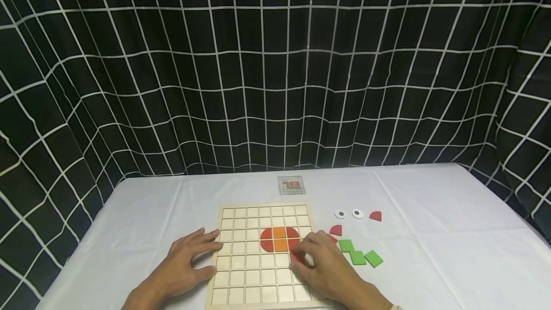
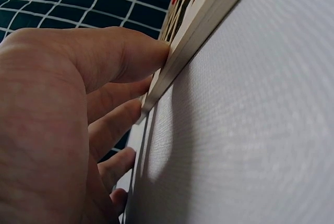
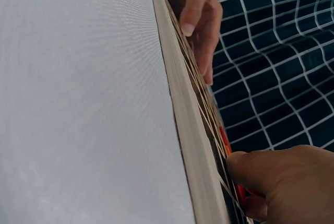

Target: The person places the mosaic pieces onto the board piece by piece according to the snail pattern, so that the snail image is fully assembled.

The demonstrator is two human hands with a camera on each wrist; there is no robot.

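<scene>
A wooden grid board (image 1: 245,276) lies on the white table. Two orange square tiles (image 1: 280,245) sit in its cells, flanked by red rounded tiles (image 1: 266,245). My left hand (image 1: 189,264) rests against the board's left edge, fingers extended; in the left wrist view its thumb (image 2: 141,57) touches the wooden rim. Over the board's right side, my right hand (image 1: 327,264) pinches a red tile (image 1: 294,257) at a cell just below the placed ones. Fingers hide most of that tile, so its full shape is unclear. Red also shows by the thumb (image 3: 255,169) in the right wrist view.
Right of the board lie several green square tiles (image 1: 358,258), loose red quarter-round tiles (image 1: 376,216) and two round eye pieces (image 1: 357,214). A small picture card (image 1: 291,185) lies behind the board. A dark curtain with white grid lines (image 1: 275,71) surrounds the table.
</scene>
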